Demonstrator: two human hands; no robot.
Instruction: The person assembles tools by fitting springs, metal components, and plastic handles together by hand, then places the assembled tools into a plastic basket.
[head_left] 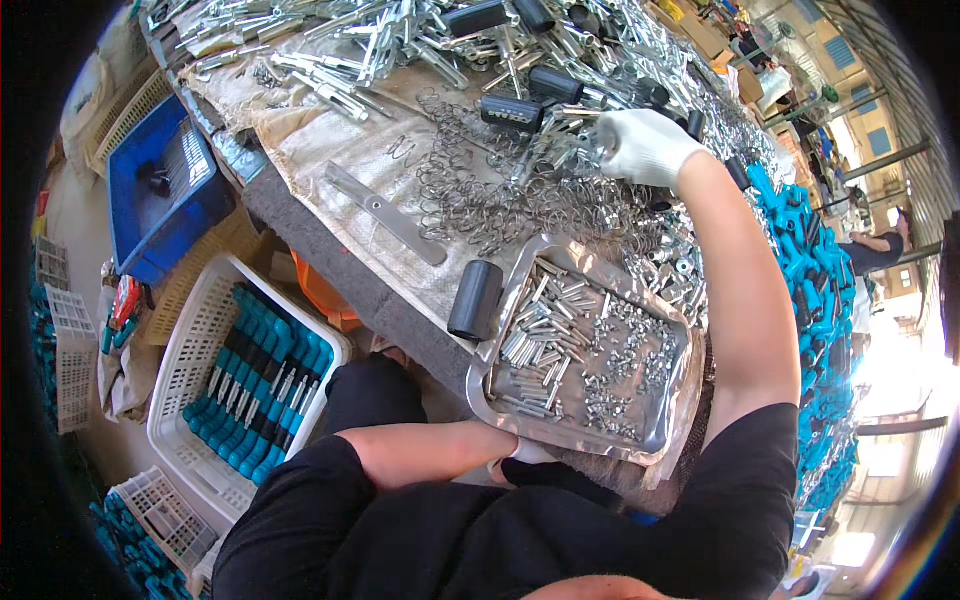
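Note:
My right hand (650, 148), in a white glove, reaches over the heap on the table. Its fingers are curled down among shiny metal parts; what they hold is hidden. Beside and below it spreads a tangle of thin wire springs (470, 190). Black tubes (512, 112) lie near the hand among long metal rods (390, 50). My left hand (525, 455), also gloved in white, is low against my body by the metal tray (478, 400), its fingers out of sight. That tray contains metal pins (545, 330) and small silvery fittings (615, 400).
A flat metal bar (385, 213) and an upright black tube (475, 300) are near the table edge. To the left stand a white basket (165, 400) of teal-handled tools (260, 390) and a blue crate (150, 250). Teal parts (810, 270) are heaped at right. Another person (880, 245) is farther off.

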